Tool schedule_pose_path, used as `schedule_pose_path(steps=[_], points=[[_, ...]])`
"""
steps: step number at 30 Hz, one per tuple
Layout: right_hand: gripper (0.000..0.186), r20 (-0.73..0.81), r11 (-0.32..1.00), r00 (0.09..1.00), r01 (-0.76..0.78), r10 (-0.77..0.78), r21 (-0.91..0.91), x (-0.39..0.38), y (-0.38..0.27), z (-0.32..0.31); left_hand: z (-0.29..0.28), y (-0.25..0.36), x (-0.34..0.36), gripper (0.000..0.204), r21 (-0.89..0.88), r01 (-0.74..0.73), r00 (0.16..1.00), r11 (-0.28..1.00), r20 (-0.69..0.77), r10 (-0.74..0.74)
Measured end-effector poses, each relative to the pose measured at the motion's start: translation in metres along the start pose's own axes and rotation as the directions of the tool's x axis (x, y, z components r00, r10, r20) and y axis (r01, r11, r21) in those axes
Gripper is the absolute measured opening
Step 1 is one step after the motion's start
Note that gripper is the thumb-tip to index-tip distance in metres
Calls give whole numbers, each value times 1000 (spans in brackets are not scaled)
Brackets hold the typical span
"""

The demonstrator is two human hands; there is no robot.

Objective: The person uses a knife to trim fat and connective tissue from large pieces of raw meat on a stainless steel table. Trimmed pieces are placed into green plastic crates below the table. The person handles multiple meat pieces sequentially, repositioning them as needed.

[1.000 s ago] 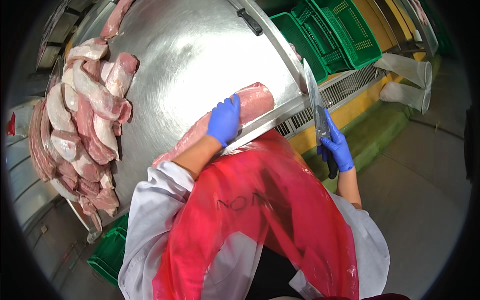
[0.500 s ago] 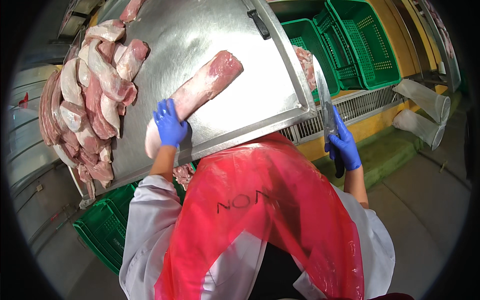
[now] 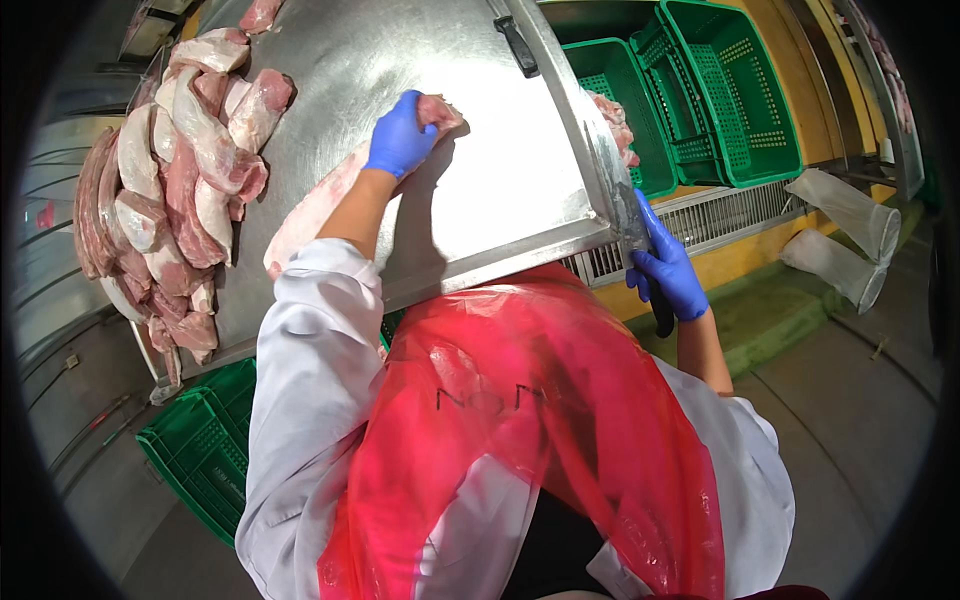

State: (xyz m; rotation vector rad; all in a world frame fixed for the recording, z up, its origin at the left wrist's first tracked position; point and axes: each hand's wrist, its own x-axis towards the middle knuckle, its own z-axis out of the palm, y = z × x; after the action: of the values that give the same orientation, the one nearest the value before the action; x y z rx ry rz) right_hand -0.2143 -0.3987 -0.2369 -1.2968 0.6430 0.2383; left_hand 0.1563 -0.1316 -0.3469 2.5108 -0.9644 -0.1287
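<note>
A long pale-pink pork loin lies slantwise on the steel table. My left hand, in a blue glove, is closed around the loin near its far right end, and my forearm crosses over part of the meat. Off the table's near right corner, my gloved right hand grips a knife by its dark handle. The blade points away from me, beside the table's raised rim, apart from the loin.
A heap of meat pieces covers the table's left side. A second, black-handled knife lies by the far right rim. Green crates stand beyond the right edge, one with meat scraps. Another green crate sits below at left.
My left hand has gone from the loin's near end to its far end, and the loin has shifted slightly left. My right hand and the knife have moved a little left.
</note>
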Motion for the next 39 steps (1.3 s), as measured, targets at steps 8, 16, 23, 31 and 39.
schedule_pose_path(steps=[8, 16, 23, 31, 39], points=[[79, 54, 997, 995, 81, -82, 16, 56, 15, 10, -36, 39, 25, 24, 531, -215, 972, 820, 199, 126], [75, 136, 992, 985, 97, -107, 80, 129, 5, 39, -25, 27, 48, 21, 381, 106, 951, 919, 230, -205], [79, 163, 980, 978, 153, -131, -126, 170, -12, 89, -36, -33, 20, 24, -162, 252, 966, 954, 107, -237], [82, 170, 959, 969, 212, -182, -185, 233, -50, 158, -31, -36, 18, 23, -349, 353, 935, 868, 163, -315], [78, 334, 979, 940, 131, -73, -155, 205, -32, 145, -24, -33, 19, 24, -283, 314, 949, 906, 116, -293]])
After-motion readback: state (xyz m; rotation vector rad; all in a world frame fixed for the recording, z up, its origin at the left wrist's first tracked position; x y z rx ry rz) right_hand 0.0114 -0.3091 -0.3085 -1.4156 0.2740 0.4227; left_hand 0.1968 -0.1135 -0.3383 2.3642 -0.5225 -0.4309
